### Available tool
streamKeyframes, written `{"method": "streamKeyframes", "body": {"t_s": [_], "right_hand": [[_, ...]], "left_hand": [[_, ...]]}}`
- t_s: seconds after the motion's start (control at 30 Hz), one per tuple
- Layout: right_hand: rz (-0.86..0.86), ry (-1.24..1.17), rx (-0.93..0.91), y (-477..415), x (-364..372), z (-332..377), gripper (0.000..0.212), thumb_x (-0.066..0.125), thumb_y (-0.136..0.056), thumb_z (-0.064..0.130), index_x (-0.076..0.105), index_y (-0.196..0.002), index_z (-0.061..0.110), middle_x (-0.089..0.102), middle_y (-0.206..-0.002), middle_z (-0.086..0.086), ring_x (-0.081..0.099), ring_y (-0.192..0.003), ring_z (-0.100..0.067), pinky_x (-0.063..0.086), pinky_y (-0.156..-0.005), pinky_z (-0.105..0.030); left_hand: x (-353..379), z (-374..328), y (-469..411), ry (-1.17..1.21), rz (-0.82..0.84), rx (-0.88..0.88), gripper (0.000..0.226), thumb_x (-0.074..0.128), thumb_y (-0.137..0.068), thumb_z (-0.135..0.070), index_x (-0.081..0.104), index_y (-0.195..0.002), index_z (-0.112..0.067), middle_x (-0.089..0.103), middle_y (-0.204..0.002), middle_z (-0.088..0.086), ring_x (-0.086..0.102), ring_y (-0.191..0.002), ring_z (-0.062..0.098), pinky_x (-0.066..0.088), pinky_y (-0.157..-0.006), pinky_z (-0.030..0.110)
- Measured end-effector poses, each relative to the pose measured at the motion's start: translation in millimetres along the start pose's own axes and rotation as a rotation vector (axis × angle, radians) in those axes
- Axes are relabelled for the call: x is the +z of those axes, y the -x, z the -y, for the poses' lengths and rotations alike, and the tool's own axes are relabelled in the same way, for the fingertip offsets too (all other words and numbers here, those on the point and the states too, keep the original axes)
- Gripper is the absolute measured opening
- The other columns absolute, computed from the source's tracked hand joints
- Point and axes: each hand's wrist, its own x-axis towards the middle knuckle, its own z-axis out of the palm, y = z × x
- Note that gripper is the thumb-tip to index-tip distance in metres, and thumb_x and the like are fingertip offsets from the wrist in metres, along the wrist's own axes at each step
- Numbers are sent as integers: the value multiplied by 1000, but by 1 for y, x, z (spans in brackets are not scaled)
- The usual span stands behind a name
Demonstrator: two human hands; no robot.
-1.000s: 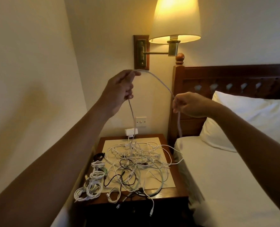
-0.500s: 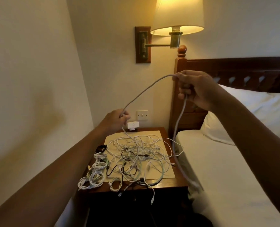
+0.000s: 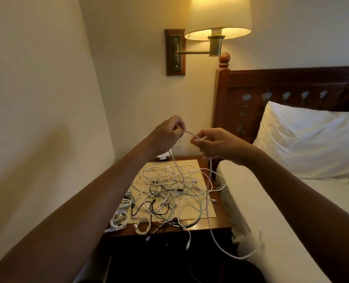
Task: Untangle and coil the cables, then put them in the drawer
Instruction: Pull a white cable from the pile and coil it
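Both forearms reach in from the lower corners of the view and meet in the air above the nightstand (image 3: 220, 225).

The left hand (image 3: 167, 135) is turned knuckles-up, with its fingers curled in. Its thumb and forefinger pinch a white cable (image 3: 192, 134). The right hand (image 3: 216, 146) sits at 3 o'clock of the left, near it but not touching. Its fingers are curled and it grips the same cable. A short arch of cable spans the gap between the two hands.

From the left hand the cable drops toward 6 o'clock into the tangle (image 3: 173, 190) of white and black cables spread over the nightstand top. From the right hand it hangs straight down past the nightstand's right edge. It then sweeps toward 4 o'clock in a loose curve against the side of the bed (image 3: 292, 211).

A few coils (image 3: 119, 219) of white cable lie at 8 o'clock of the tangle, near the nightstand's left edge. Some plug ends hang over its front edge.

A lit lamp (image 3: 218, 15) is mounted on the wall at 12 o'clock of the hands. A white pillow (image 3: 312, 144) lies at their 3 o'clock.
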Motion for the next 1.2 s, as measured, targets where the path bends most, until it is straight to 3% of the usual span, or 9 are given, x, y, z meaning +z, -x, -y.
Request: {"method": "streamKeyframes", "body": {"t_s": [0.1, 0.23, 0.4, 0.5, 0.73, 0.87, 1.0, 1.07, 1.2], "right_hand": [[-190, -46, -66, 1, -8, 2, 30, 47, -109, 26, 72, -105, 11, 52, -74, -3, 49, -61, -14, 48, -55, -25], [-367, -165, -67, 12, -33, -9, 32, 42, -111, 23, 70, -101, 10, 48, -71, -6, 46, -58, -13, 45, -53, -24], [-147, 37, 156, 14, -37, -27, 16, 54, -106, 21, 64, -116, 13, 71, -105, -9, 70, -95, -24, 57, -82, -33], [-1, 90, 120, 12, -8, -16, 44, 69, -97, 28, 53, -138, 20, 68, -124, 1, 65, -113, -14, 55, -94, -32], [-86, -54, -75, 2, 44, 19, 25, 43, -110, 21, 67, -105, 14, 60, -89, -7, 61, -74, -18, 55, -67, -26], [-178, -122, -70, 7, 23, 18, 30, 39, -111, 19, 66, -99, 13, 60, -86, -7, 58, -79, -22, 50, -75, -34], [-115, -21, 100, 13, -2, -8, 12, 54, -104, 9, 62, -110, 16, 69, -103, -9, 67, -99, -27, 57, -88, -41], [-68, 131, 143, 15, 0, -14, 32, 66, -98, 14, 55, -127, 22, 67, -115, -2, 66, -109, -20, 58, -87, -32], [-2, 24, -27, 15, 40, -3, 44, 63, -101, 23, 48, -142, 15, 71, -117, -1, 69, -102, -9, 56, -84, -23]], "left_hand": [[-4, 29, 11, -151, 3, 20, 11, 55, -103, -23, 61, -105, -15, 60, -83, 2, 53, -70, 18, 45, -64, 36], [-1, 78, 37, -170, -40, -65, 15, 50, -106, -21, 62, -97, -17, 61, -73, 0, 51, -64, 17, 43, -66, 39], [3, 77, 47, 81, -93, 4, 20, 53, -106, -29, 70, -100, -22, 51, -66, 3, 44, -61, 17, 39, -62, 32], [1, 51, 35, 82, -116, 151, 18, 57, -104, -36, 75, -104, -30, 57, -71, -6, 46, -65, 14, 39, -62, 30], [-4, 41, 19, -136, -282, 161, 17, 61, -99, -13, 77, -97, -20, 69, -75, -14, 64, -70, -1, 49, -69, 22], [-6, 82, 32, -50, -292, -58, 18, 55, -103, -11, 73, -99, -15, 71, -75, 2, 67, -68, 12, 53, -69, 31], [-3, 81, 42, 163, -195, -190, 22, 50, -108, -23, 67, -107, -9, 55, -69, 4, 50, -58, 16, 48, -55, 31], [-1, 63, 40, 103, -157, -210, 20, 51, -107, -30, 60, -105, -13, 53, -71, 2, 46, -59, 15, 44, -51, 28], [5, 18, 37, -160, -126, 25, 19, 55, -105, -32, 63, -98, -17, 59, -71, -4, 50, -58, 9, 39, -55, 27]]}}
